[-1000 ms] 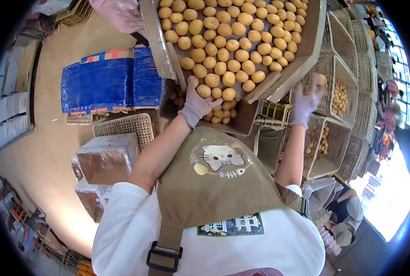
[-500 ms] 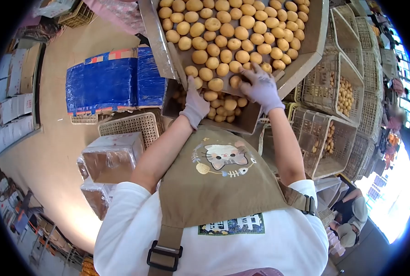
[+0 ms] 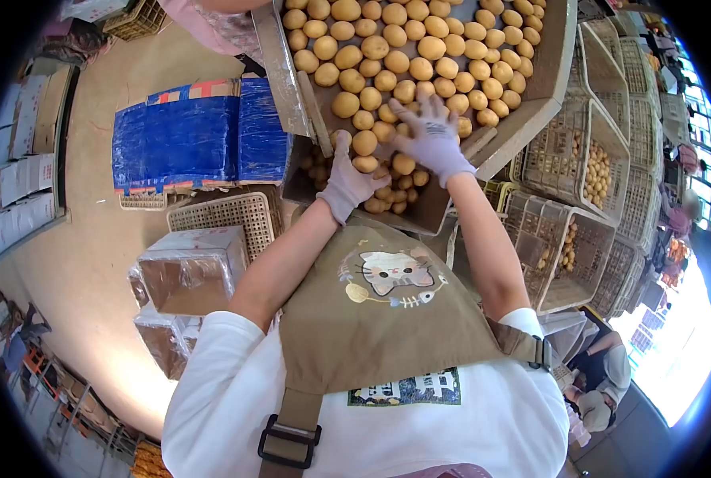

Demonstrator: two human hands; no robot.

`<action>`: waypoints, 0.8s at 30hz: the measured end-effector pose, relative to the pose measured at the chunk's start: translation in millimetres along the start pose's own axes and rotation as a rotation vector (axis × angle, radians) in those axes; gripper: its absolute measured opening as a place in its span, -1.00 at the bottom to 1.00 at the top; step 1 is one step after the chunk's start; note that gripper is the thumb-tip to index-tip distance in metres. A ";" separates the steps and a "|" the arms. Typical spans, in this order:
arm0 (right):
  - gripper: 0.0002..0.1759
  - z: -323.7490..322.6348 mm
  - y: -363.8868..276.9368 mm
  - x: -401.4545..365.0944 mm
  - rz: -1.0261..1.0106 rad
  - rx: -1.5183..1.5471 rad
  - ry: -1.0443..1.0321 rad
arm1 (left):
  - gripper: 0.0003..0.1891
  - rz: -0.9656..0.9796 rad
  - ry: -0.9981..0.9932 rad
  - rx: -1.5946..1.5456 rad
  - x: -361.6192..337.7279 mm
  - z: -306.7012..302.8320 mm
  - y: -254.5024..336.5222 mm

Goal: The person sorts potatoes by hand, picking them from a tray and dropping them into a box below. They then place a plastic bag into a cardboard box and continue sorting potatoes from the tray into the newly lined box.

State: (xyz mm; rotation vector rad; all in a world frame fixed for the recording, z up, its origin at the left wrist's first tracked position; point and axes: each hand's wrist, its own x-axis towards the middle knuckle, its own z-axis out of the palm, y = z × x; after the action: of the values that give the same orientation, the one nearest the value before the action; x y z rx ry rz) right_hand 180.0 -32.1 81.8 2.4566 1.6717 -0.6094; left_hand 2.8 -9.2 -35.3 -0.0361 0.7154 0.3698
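Many round yellow potatoes [image 3: 431,48] lie on a sloping tray [image 3: 499,147] with raised side boards. Below its mouth is a bin [image 3: 431,209] holding more potatoes. My left hand [image 3: 349,185], in a pale glove, is at the left side of the mouth, its fingers stretched up beside a potato [image 3: 364,143]. Across from it, my gloved right hand [image 3: 437,143] lies with spread fingers over potatoes near the tray's lower lip. Neither hand is closed round a potato, though my right palm's underside is hidden.
Stacked plastic crates [image 3: 559,151], some holding potatoes, stand to the right. On the left are a blue-wrapped box [image 3: 176,139], a crate [image 3: 224,219] and plastic-wrapped cartons [image 3: 192,271]. Another person's pink sleeve [image 3: 204,28] is at top left; a person [image 3: 602,382] sits at lower right.
My right hand has moved left across the tray's lower lip, its fingers spreading wider. Potatoes near the mouth have shifted. My left hand stays at the left side, slightly turned.
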 end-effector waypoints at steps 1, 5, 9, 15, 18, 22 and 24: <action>-0.19 -3.6 -10.3 -5.5 0.000 -0.052 -0.038 | -0.13 -0.136 0.015 -0.154 -17.2 28.3 10.0; -0.26 0.9 1.2 -13.1 -0.027 0.012 -0.024 | -0.06 -0.107 -0.023 -0.142 -22.1 32.4 9.9; -0.46 -10.4 5.9 -2.8 -0.018 0.095 0.007 | -0.23 -0.126 0.049 -0.178 -19.6 35.4 11.1; -0.42 5.8 -38.4 7.6 -0.180 -0.030 0.213 | -0.53 -0.114 0.006 0.030 -0.8 6.1 3.6; -0.45 -15.9 -49.8 28.5 -0.200 -0.002 -0.053 | -0.41 0.107 -0.096 0.138 -0.6 6.7 1.3; -0.44 2.3 -54.7 33.7 -0.267 -0.173 0.329 | -0.13 -0.067 -0.030 -0.154 -25.2 42.8 12.4; -0.39 11.5 -32.6 29.0 -0.237 -0.148 0.318 | 0.00 -0.144 0.055 -0.140 -19.0 34.8 13.1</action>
State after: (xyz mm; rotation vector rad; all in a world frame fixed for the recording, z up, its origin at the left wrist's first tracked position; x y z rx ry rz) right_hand 156.3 2.2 64.5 2.3650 2.0597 -0.1078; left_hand 7.2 2.5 4.6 -0.2299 0.7353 0.2810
